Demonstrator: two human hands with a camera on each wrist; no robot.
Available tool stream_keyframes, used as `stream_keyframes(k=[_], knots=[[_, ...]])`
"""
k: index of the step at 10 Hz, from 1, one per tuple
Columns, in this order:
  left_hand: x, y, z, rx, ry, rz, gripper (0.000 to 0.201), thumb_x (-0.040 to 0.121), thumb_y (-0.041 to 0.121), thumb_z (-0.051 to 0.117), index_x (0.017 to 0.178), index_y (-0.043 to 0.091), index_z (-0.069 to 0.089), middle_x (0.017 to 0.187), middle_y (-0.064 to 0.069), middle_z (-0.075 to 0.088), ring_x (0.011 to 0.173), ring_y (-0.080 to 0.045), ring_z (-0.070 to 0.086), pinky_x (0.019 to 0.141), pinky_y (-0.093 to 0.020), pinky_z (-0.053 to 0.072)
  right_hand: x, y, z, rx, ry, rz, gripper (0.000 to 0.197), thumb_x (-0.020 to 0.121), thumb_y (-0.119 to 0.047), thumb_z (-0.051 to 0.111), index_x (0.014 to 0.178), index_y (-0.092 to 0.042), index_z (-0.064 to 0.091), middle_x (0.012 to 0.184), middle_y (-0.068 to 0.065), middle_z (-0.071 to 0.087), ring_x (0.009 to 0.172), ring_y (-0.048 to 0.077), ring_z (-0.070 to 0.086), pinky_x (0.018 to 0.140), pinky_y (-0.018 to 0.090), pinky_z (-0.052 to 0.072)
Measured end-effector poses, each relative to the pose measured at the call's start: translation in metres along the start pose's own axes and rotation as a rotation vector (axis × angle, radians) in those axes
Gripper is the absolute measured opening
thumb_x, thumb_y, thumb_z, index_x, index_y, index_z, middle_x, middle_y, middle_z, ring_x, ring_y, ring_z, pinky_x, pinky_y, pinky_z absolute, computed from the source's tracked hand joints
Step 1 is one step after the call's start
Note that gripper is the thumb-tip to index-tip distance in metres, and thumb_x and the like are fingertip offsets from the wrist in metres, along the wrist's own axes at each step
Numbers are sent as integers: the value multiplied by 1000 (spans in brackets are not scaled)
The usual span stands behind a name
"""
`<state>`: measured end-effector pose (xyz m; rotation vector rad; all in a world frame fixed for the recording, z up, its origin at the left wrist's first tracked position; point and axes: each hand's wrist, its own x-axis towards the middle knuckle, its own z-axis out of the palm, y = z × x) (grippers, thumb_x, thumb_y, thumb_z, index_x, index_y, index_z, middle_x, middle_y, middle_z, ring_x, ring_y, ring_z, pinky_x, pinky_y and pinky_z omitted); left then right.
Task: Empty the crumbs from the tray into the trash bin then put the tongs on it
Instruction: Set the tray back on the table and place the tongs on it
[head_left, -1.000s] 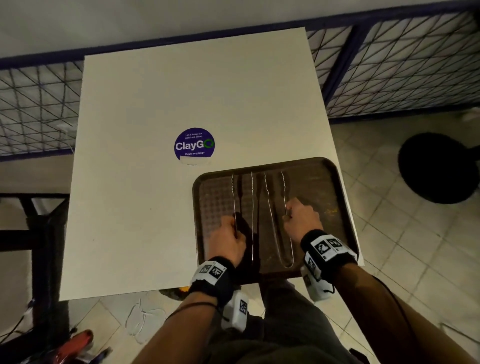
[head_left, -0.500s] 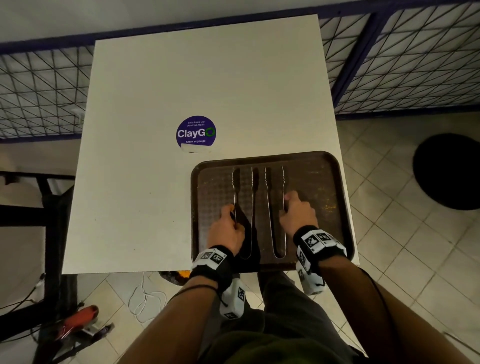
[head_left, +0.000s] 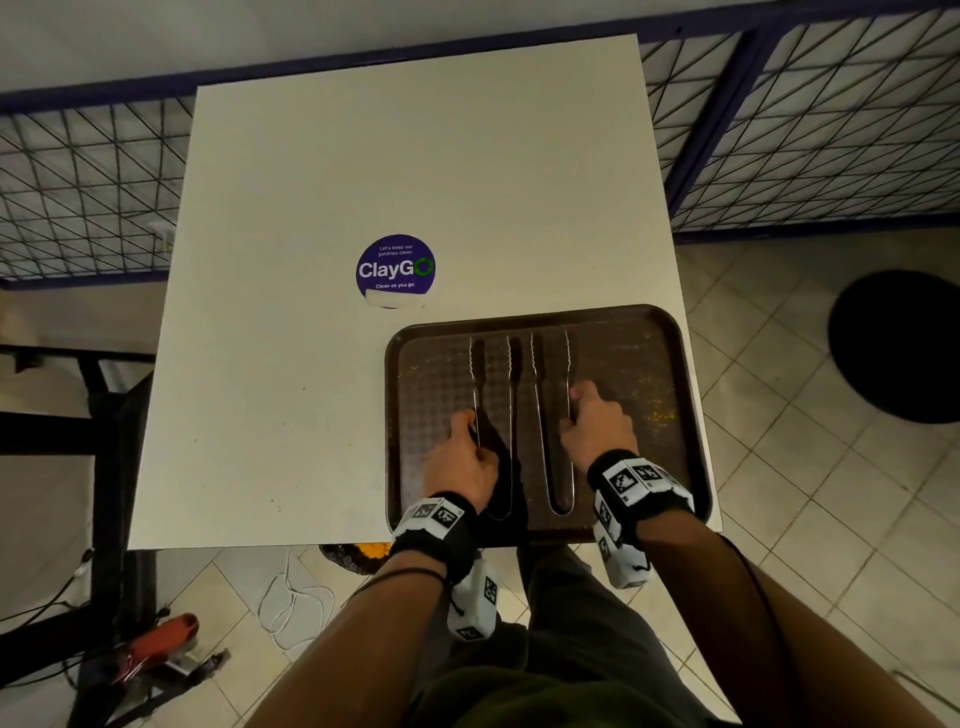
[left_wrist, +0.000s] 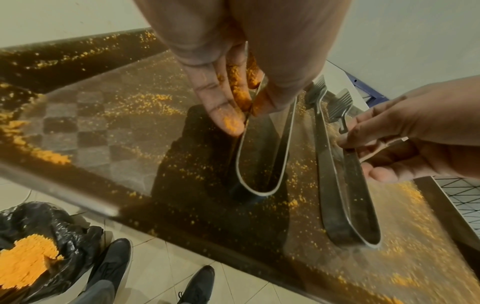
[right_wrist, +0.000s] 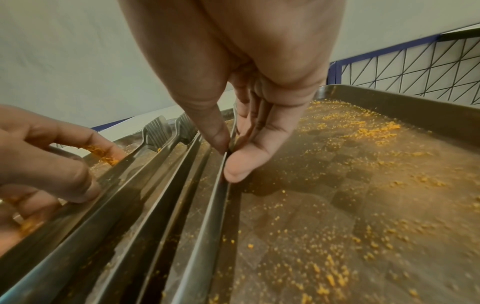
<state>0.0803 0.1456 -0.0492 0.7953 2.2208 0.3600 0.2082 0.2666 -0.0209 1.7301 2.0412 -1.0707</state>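
Observation:
A dark brown tray (head_left: 649, 374) sits at the table's near right corner, with orange crumbs scattered over its floor (right_wrist: 337, 205). Two metal tongs lie side by side on it, loops toward me. My left hand (head_left: 470, 423) pinches the outer arm of the left tongs (head_left: 511, 415) between thumb and crumb-dusted fingers (left_wrist: 231, 123). My right hand (head_left: 574, 400) pinches the outer arm of the right tongs (head_left: 543, 415), thumb and fingertips (right_wrist: 233, 170) meeting on the metal strip. Whether the tongs rest fully on the tray I cannot tell.
A bin lined with a black bag (left_wrist: 39, 236) holds a heap of orange crumbs, on the floor under the table's near edge (head_left: 358, 553). My shoes (left_wrist: 111, 263) stand beside it. A black stool (head_left: 898, 343) is to the right, with wire fencing behind the white table (head_left: 415, 156).
The right tongs, slanted a second ago, now lie straight and parallel to the left pair. Both hands keep their pinch on the outer arms.

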Motion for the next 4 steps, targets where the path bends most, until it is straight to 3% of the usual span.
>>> stream_keyframes(k=[3,4], knots=[[-2,-5,0,-70,13,22,55,94,21,59,144,25,35,99,-5,66,89,-24,64,82,-38,56,2,6,-4,40,-32,1,40,91,-34,58,126,-24,41,116,13,61,107,37,57,90,43,47],[-8,-10,-5,-168,16,31,54,95,23,60,144,28,36,96,5,64,92,-18,65,82,-32,55,0,14,-8,59,-46,-29,43,91,-39,58,127,-25,39,116,11,61,106,35,59,91,42,47]])
